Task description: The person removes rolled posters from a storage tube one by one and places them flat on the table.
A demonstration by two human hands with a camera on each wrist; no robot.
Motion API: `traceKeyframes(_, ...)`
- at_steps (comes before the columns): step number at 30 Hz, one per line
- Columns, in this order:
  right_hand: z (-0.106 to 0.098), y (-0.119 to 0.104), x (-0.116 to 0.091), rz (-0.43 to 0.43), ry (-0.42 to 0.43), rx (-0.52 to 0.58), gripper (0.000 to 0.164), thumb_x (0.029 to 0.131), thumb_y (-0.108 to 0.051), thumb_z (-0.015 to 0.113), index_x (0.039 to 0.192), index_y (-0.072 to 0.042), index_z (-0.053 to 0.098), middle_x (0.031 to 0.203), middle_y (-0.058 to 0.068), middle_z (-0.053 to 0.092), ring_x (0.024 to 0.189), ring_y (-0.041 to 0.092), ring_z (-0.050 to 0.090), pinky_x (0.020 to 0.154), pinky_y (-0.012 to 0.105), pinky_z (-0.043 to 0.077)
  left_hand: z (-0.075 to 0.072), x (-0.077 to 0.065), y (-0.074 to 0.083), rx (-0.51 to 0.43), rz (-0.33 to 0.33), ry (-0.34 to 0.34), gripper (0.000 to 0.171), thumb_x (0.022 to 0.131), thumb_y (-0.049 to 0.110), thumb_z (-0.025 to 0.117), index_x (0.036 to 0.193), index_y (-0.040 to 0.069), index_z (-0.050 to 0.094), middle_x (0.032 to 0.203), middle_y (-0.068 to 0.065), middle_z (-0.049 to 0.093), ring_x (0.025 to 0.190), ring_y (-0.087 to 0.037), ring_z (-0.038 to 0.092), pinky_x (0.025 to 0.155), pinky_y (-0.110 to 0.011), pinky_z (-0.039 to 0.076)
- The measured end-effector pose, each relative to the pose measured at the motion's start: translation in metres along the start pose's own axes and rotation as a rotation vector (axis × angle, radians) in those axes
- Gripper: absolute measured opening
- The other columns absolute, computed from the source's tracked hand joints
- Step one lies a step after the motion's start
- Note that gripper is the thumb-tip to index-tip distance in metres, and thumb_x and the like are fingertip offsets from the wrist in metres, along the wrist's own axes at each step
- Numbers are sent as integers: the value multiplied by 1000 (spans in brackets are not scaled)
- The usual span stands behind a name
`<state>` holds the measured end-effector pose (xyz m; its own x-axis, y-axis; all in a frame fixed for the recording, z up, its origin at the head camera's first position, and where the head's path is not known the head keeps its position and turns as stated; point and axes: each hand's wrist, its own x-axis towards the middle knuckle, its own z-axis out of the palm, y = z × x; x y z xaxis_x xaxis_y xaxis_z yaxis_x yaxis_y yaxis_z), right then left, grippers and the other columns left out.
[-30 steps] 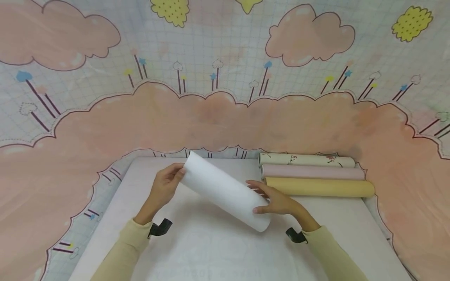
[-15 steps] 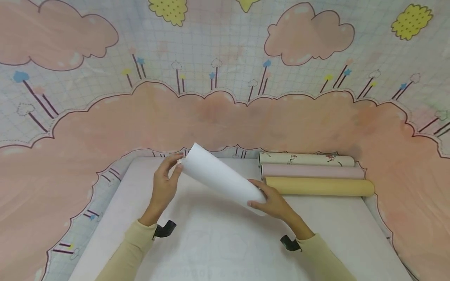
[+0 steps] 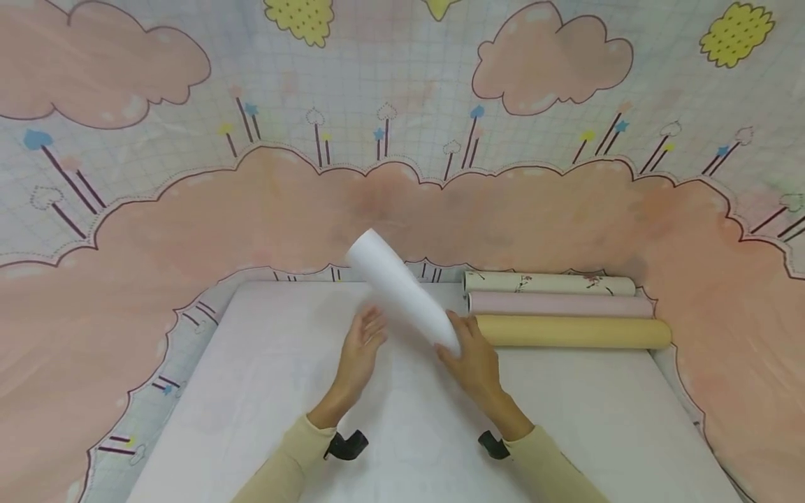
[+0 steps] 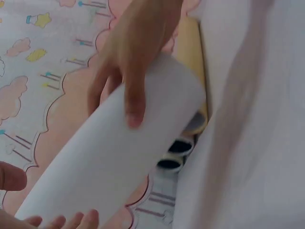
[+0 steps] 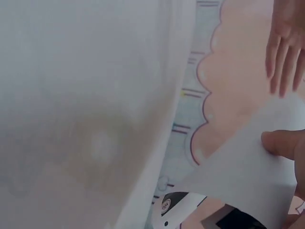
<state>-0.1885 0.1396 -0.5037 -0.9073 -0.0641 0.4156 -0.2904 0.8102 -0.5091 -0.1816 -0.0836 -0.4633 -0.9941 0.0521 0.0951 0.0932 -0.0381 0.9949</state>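
Note:
A white paper roll (image 3: pixel 402 286) is held up at a slant above the table, its upper end leaning toward the back left. My right hand (image 3: pixel 473 360) grips it around the lower end; in the right wrist view the thumb (image 5: pixel 281 144) lies along the paper. Below and left of the roll, my left hand (image 3: pixel 361 349) is apart from it in the head view, fingers loosely bent and holding nothing. The left wrist view catches left fingertips (image 4: pixel 88 218) in front of the roll's near end, with the right hand (image 4: pixel 136 52) over its far part.
Several rolls lie side by side at the table's back right: a yellow roll (image 3: pixel 578 332), a pale pink roll (image 3: pixel 560 304) and a flower-patterned cream roll (image 3: pixel 550 283). A cloud-printed cloth (image 3: pixel 402 209) hangs behind the white table (image 3: pixel 251 391).
The left hand has let go of the roll's upper end and moved right and down. My right hand has shifted slightly left, and the roll has become steeper, its upper end raised.

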Motion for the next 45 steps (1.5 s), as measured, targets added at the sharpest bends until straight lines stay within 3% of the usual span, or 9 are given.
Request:
traceKeyframes(4, 6, -10, -9, -29, 14, -10, 71, 81, -33, 81, 143, -22, 49, 128, 10, 58, 98, 30, 66, 74, 47, 58, 13, -5, -6, -88, -57, -37, 68, 99, 8, 50, 156, 11, 13, 163, -11, 20, 148, -34, 28, 117, -51, 31)
traceKeyframes(11, 10, -23, -17, -244, 57, 25, 72, 76, -31, 80, 139, -12, 51, 135, 15, 54, 118, 35, 57, 94, 56, 48, 15, -2, -7, -161, -17, 2, 75, 98, 15, 58, 156, 19, 11, 163, -5, 16, 149, -31, 25, 118, -50, 30)
traceKeyframes(18, 12, -31, -23, -337, -55, 79, 72, 80, -34, 75, 143, -16, 46, 149, 12, 44, 130, 31, 49, 99, 51, 50, 15, 2, -16, -163, -45, 16, 79, 96, 22, 62, 156, 19, 10, 161, -10, 18, 146, -35, 31, 115, -52, 34)
traceKeyframes(27, 6, -43, -36, -455, -182, 63, 63, 88, -43, 67, 144, -21, 47, 157, 6, 36, 139, 27, 44, 108, 48, 45, 13, 5, -21, -163, -69, 130, 81, 95, 16, 65, 154, 21, 11, 155, -11, 28, 139, -32, 43, 106, -49, 44)
traceKeyframes(30, 0, -47, -37, -493, -132, 83, 55, 91, -41, 66, 139, -19, 51, 152, 6, 42, 136, 26, 47, 105, 44, 48, 11, 5, -22, -152, -80, 141, 80, 95, 14, 64, 154, 21, 10, 155, -11, 28, 138, -31, 43, 106, -49, 46)
traceKeyframes(33, -7, -49, -33, -518, -4, 115, 41, 90, -30, 68, 126, -14, 62, 137, 6, 55, 124, 23, 55, 98, 40, 53, 8, 5, -23, -150, -89, 134, 80, 95, 14, 63, 154, 21, 10, 155, -11, 29, 139, -31, 43, 107, -50, 45)
traceKeyframes(38, -17, -41, -22, -381, 152, 142, 38, 84, -18, 72, 120, -7, 64, 122, 9, 61, 115, 24, 58, 94, 41, 53, 5, 4, -23, -142, -96, 111, 78, 94, 12, 64, 153, 20, 14, 153, -13, 32, 137, -35, 44, 106, -51, 44)
traceKeyframes(41, -19, -33, -17, -221, 80, 174, 50, 88, -23, 71, 133, -9, 55, 132, 10, 58, 117, 26, 60, 91, 43, 55, 4, 1, -23, -139, -107, 75, 78, 93, 12, 66, 153, 20, 16, 152, -13, 34, 136, -35, 45, 105, -51, 45)
traceKeyframes(45, -20, -24, -15, -48, -77, 327, 57, 93, -28, 68, 144, -16, 44, 138, 11, 58, 110, 27, 66, 82, 39, 59, 1, -4, -26, -152, -121, 8, 79, 92, 14, 67, 153, 21, 17, 155, -11, 33, 137, -35, 44, 106, -52, 44)
